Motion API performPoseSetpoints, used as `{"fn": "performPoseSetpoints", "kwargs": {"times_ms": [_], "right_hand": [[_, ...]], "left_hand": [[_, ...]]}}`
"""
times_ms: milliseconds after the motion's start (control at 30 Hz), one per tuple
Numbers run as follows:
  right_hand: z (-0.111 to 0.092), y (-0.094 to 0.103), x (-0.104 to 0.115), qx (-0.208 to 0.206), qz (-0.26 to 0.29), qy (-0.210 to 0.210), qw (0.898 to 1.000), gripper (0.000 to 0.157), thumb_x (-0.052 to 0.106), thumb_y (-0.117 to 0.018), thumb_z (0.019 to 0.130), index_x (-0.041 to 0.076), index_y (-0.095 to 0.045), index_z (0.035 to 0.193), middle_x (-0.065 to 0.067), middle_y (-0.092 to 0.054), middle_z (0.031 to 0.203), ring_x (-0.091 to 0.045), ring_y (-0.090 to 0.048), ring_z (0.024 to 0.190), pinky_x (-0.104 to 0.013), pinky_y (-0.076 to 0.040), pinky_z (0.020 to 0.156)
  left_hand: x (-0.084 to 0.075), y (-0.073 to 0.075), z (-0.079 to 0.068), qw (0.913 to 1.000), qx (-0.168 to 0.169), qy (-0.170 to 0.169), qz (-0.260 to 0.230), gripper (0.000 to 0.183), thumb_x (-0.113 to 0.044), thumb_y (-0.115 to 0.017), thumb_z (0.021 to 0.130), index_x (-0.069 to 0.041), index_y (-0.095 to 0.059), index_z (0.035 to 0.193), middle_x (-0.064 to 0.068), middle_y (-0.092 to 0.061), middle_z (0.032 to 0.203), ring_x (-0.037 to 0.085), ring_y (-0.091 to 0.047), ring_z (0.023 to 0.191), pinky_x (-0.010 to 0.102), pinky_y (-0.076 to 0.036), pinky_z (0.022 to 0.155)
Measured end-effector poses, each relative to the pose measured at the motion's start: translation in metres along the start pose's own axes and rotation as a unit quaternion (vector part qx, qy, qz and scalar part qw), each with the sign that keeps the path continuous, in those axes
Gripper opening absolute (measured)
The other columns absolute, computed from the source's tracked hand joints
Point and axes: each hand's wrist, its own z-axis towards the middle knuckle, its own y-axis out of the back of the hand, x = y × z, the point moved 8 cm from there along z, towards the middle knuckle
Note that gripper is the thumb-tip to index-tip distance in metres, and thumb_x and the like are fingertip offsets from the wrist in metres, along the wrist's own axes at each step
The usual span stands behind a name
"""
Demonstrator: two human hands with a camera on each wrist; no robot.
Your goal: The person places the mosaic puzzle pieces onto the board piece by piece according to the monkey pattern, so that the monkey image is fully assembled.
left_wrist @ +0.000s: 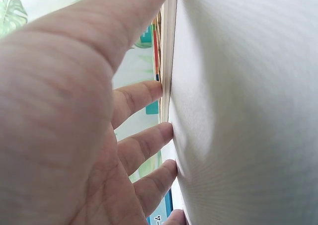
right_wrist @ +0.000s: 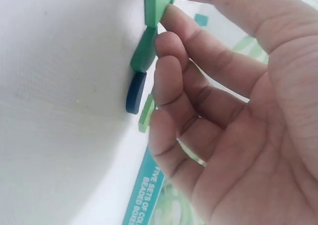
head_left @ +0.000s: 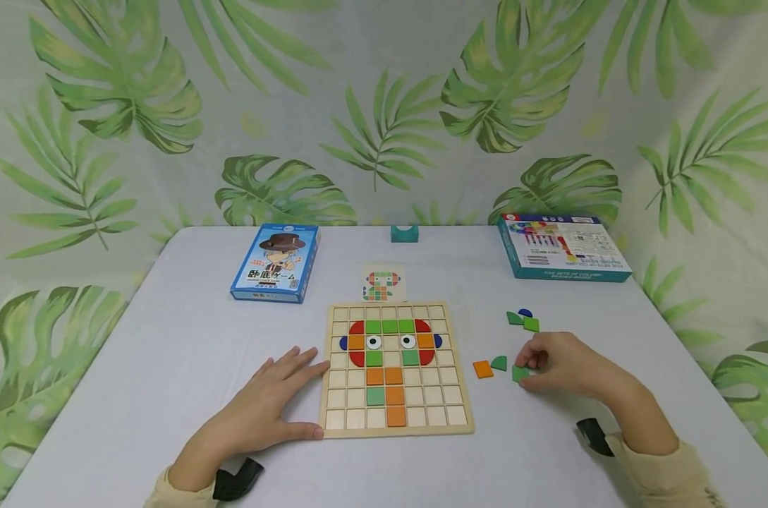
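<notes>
Here, right fingers (right_wrist: 218, 53) pinching 1 green tile (head_left: 519, 374), left fingers (head_left: 308, 376) spread wide, touching the wooden board (head_left: 431, 396) edge

The blue box (head_left: 276, 268) reads "卧底ゲーム", the teal-edged box (head_left: 564, 248) "FIVE SETS OF COL… BEADED BOXES".

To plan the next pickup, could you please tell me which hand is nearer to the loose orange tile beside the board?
Right: the right hand is right of the orange tile, pinching a green square; the left hand is across the board, at its left edge.
</notes>
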Motion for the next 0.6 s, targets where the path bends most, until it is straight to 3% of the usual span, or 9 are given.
{"fn": "performPoseSetpoints", "kwargs": {"times_ms": [300,600], "right_hand": [[0.006,-0.005,0.019,-0.01,-0.027,0.038,0.999,0.025,0.024,-0.09,0.084,0.015,-0.075,0.102,0.007,-0.069,0.092,-0.013,-0.058,0.088,-0.021,-0.055,0.076],[0.017,-0.016,0.076,-0.019,-0.035,0.102,0.994,0.022,0.02,-0.088,0.084,0.017,-0.075,0.102,0.01,-0.069,0.092,-0.01,-0.06,0.086,-0.024,-0.058,0.078]], "left_hand": [[-0.001,-0.001,0.0,1.0,0.004,0.003,-0.004,0.098,-0.07,-0.084,0.078,-0.027,-0.052,0.16,0.01,-0.042,0.172,0.045,-0.032,0.162,0.077,-0.027,0.125],[0.0,-0.001,0.001,1.0,0.001,0.002,0.0,0.098,-0.07,-0.084,0.078,-0.027,-0.051,0.161,0.01,-0.041,0.173,0.045,-0.032,0.162,0.076,-0.027,0.126]]}}
